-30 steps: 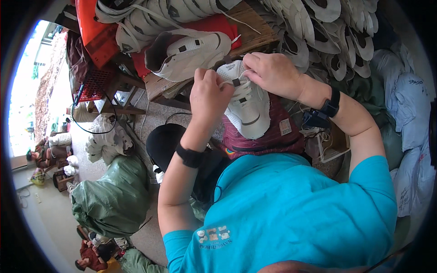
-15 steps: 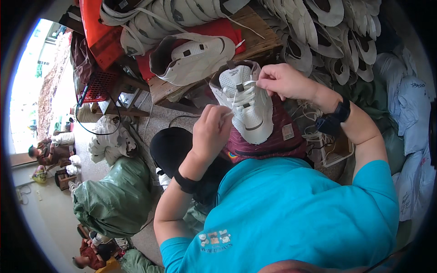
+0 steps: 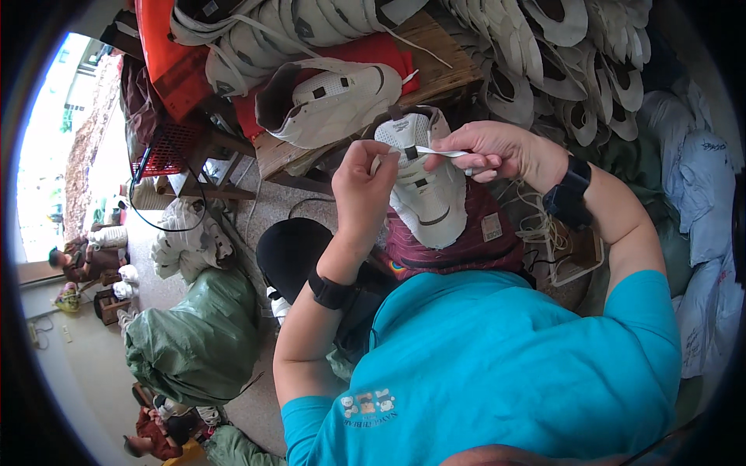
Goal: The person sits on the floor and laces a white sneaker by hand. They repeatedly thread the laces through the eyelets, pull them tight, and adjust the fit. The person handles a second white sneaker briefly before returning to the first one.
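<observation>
A white shoe upper (image 3: 432,211) rests toe toward me on the maroon striped cloth (image 3: 493,256) over my lap. A white shoelace (image 3: 430,151) runs taut across its tongue, between my two hands. My left hand (image 3: 364,186) pinches the lace at the left side of the upper, fingertips pressed together. On the other side, my right hand (image 3: 488,149) is closed around the lace, fingers curled. My hands hide part of the eyelet rows. Another white shoe upper (image 3: 330,105) lies on its side on the wooden bench (image 3: 439,54) just beyond.
A stack of white uppers (image 3: 291,31) lies on the bench, with more uppers (image 3: 544,62) piled at far right. A green sack (image 3: 194,338) stands on the floor at left. At right are a wire-like white basket (image 3: 579,260) and pale sacks (image 3: 703,202). Two people sit far left.
Both hands have come closer together over the tongue. My left hand has risen toward the far end of the upper; the lace is now stretched between the hands.
</observation>
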`<action>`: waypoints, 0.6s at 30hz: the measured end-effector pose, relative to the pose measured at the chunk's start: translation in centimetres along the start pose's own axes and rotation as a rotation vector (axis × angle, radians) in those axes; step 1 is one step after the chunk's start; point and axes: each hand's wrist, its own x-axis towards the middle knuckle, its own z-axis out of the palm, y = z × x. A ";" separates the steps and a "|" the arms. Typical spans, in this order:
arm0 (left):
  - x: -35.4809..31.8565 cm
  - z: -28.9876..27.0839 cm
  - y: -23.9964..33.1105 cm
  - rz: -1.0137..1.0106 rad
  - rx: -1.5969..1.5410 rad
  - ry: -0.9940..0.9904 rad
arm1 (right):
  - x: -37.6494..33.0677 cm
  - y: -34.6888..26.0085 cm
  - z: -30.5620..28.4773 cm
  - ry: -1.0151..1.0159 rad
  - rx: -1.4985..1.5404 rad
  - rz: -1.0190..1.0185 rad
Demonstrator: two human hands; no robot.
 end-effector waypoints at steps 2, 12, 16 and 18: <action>0.1 0.0 0.3 0.050 0.130 0.051 | 0.1 0.0 0.4 0.042 -0.060 -0.018; -0.6 -1.3 1.0 0.722 1.176 -0.288 | -1.8 -0.4 -1.1 0.666 -2.197 -1.352; -1.8 -2.9 1.1 0.614 1.132 -0.379 | -3.1 -0.7 -2.6 0.892 -2.166 -1.379; -2.2 -3.8 0.7 0.548 0.949 -0.314 | -2.6 0.0 -3.3 0.916 -2.067 -1.286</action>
